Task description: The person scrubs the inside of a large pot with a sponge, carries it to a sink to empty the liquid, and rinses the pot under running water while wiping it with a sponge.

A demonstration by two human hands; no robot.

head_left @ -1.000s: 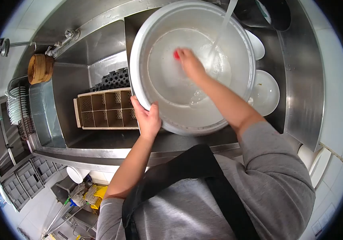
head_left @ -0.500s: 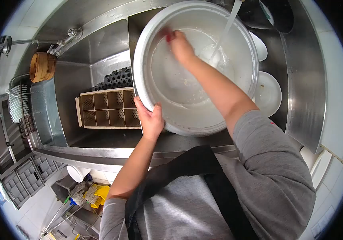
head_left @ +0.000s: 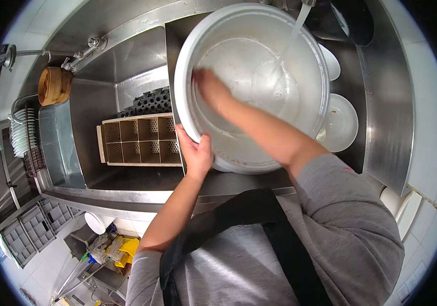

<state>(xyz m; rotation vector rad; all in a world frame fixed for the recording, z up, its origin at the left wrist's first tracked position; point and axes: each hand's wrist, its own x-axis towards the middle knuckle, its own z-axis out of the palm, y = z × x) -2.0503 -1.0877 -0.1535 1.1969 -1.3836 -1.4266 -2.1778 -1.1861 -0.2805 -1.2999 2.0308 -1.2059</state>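
Observation:
A large pale round tub stands tilted over the sink, with shallow water in its bottom. Water streams down into it from a tap at the upper right. My left hand grips the tub's lower left rim, thumb apart from the fingers. Inside the tub, my right hand presses near the left inner wall. It is smeared by motion, and a trace of dark red shows at its fingertips; the held item is mostly hidden.
Left of the tub, a divided rack and a black perforated mat lie in the sink. White bowls sit right of the tub. A bamboo steamer and stacked plates are far left.
My right hand has moved left and then down along the tub's inner wall, and the red item is now mostly out of sight. My left hand still holds the rim.

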